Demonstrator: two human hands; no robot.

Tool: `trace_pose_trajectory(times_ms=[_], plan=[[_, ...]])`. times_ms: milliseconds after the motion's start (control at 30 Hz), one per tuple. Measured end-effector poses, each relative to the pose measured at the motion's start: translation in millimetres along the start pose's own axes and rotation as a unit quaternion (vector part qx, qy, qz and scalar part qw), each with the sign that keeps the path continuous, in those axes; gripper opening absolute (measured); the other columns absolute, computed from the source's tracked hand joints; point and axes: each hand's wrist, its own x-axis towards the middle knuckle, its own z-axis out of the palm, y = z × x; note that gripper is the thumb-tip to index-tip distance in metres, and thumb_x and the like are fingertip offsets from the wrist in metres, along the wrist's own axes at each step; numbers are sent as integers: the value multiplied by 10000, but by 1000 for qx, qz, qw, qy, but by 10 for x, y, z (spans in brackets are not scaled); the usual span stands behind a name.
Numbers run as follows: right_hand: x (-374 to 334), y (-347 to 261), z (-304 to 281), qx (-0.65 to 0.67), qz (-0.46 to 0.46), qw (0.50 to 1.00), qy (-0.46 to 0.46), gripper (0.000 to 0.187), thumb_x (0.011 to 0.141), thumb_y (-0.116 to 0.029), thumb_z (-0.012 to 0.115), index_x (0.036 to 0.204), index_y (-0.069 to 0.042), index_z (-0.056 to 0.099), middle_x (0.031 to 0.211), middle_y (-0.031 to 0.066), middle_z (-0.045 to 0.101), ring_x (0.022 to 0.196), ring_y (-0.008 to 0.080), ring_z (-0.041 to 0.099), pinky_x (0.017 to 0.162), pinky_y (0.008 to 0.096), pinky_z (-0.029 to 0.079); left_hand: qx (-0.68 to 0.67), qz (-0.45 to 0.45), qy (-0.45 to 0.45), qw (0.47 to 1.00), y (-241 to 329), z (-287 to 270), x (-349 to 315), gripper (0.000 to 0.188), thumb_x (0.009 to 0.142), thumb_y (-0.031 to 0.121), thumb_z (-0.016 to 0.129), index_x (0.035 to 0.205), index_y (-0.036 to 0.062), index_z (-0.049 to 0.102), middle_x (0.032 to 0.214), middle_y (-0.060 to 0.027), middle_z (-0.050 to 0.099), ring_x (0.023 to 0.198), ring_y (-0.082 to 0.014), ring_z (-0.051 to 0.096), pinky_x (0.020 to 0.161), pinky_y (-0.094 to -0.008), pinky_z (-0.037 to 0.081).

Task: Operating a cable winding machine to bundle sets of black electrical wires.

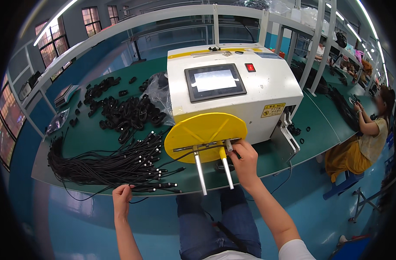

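I had the white machine [237, 102] at 1 o'clock, the heap of cables [98, 167] at 8, and the yellow disc [198, 126] with its metal rods [200, 173] at centre. My left hand [121, 200] was curled closed at 7, a strand in it unclear; my right hand [244, 161], at 4, narrowed beside the grey peg [228, 145], its hold uncertain, and I judged the black cable [180, 157] across the disc best kept lightly taut, untwisted

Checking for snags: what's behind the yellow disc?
Behind the yellow disc is the white machine, on the table. The disc hides part of the machine's front and any axle.
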Motion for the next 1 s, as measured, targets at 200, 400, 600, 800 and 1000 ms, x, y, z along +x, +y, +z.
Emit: trace_pose_trajectory(times_ms=[200, 400, 600, 800, 1000], plan=[[58, -14, -109, -28, 2, 999, -27, 122, 734, 49, 652, 849, 20, 626, 826, 118, 615, 725, 273, 600, 636, 310, 473, 3, -4, 1, 1000, 30, 57, -51, 168, 891, 108, 592, 914, -46, 657, 564, 65, 390, 492, -31, 274, 468, -222, 190], [125, -86, -343, 49, 31, 998, -39, 157, 788, 22, 634, 945, 11, 637, 796, 103, 606, 712, 216, 612, 639, 292, 479, 33, 10, 23, 999, -37, -38, -68, 156, 884, 99, 597, 896, -40, 665, 569, 69, 400, 499, -27, 285, 471, -217, 202], [11, -82, -563, 120, 97, 988, -4, 184, 844, 41, 576, 1017, 19, 632, 794, 82, 604, 712, 139, 611, 645, 242, 490, 29, 1, 31, 999, -67, -29, -50, 133, 874, 79, 601, 865, -36, 666, 578, 69, 406, 507, -24, 294, 474, -209, 213], [-139, -9, -564, 129, 124, 984, -27, 193, 861, 43, 544, 1030, 18, 633, 796, 83, 607, 683, 139, 602, 627, 230, 486, 34, 3, 33, 999, -54, 2, -57, 126, 870, 68, 598, 849, -36, 667, 580, 68, 421, 506, -24, 302, 472, -207, 218], [-211, 15, -528, 132, 140, 980, -44, 201, 860, 48, 536, 1033, 16, 634, 789, 84, 606, 667, 135, 597, 617, 229, 480, 38, 6, 34, 999, 10, 35, -39, 124, 868, 60, 594, 835, -37, 663, 585, 69, 423, 510, -21, 305, 470, -205, 215]])
